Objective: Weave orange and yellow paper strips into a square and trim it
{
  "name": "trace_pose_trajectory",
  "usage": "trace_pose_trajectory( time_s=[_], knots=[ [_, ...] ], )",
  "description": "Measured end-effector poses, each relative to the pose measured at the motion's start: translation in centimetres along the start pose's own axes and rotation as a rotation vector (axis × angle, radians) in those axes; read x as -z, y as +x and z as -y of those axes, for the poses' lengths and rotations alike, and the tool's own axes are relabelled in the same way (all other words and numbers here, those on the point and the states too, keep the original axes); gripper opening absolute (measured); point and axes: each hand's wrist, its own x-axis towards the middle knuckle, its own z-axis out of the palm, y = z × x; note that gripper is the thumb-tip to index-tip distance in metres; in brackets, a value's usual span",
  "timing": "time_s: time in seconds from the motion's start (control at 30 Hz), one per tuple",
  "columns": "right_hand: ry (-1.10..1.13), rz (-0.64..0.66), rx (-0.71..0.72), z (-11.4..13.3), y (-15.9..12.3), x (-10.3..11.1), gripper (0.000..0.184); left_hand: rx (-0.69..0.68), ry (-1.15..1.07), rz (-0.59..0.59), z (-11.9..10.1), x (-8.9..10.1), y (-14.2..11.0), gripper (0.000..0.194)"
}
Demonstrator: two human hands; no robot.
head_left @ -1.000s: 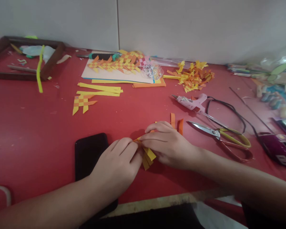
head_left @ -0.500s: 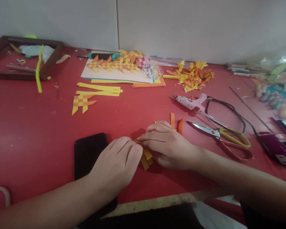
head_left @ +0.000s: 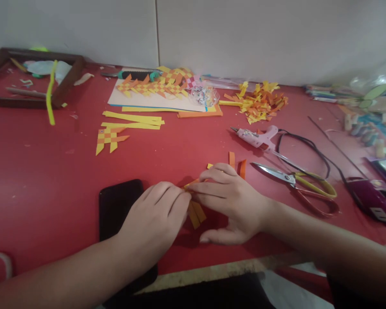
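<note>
Yellow and orange paper strips [head_left: 197, 214], woven together as far as they show, lie near the table's front edge, mostly hidden under my hands. My left hand [head_left: 159, 212] is closed on their left end, with its fingertips out of sight. From the right, my right hand [head_left: 230, 204] rests over the strips. Its fingers are stretched out and touch the paper near the left fingertips, while the thumb sticks out apart toward me. Orange strip ends [head_left: 232, 159] poke out beyond the right hand. A finished-looking woven paper fish [head_left: 108, 139] lies farther off to the left.
A black phone [head_left: 119, 206] lies partly under my left forearm. Scissors [head_left: 287, 177] and a pink glue gun [head_left: 257, 138] with its cord are at right. Behind are yellow strips [head_left: 133, 115], paper scraps [head_left: 265, 103], more woven fish [head_left: 151, 89] and a wooden frame [head_left: 72, 75].
My right thumb has swung out toward me, away from the paper, and the right hand has spread. My left hand stays at the strips' left end, nearly in the same place.
</note>
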Motion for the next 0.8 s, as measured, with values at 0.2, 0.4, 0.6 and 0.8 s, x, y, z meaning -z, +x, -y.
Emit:
trace_pose_trajectory(
  time_s=[0.2,0.4,0.6,0.8],
  knots=[
    [-0.011,0.006,-0.027,0.17,-0.28,0.12,0.045,-0.028,-0.029,0.031,0.14,-0.01,-0.02,0.014],
    [-0.008,0.031,-0.060,0.45,-0.70,-0.16,0.038,-0.041,-0.044,0.016,0.16,0.27,0.07,0.016],
    [0.009,0.050,-0.070,0.78,-0.81,-0.34,0.042,-0.054,-0.019,0.054,-0.08,0.36,-0.03,0.020],
    [-0.004,0.014,-0.096,1.03,-0.62,-0.33,0.027,-0.085,0.028,-0.005,-0.19,0.43,0.02,0.023]
  ],
)
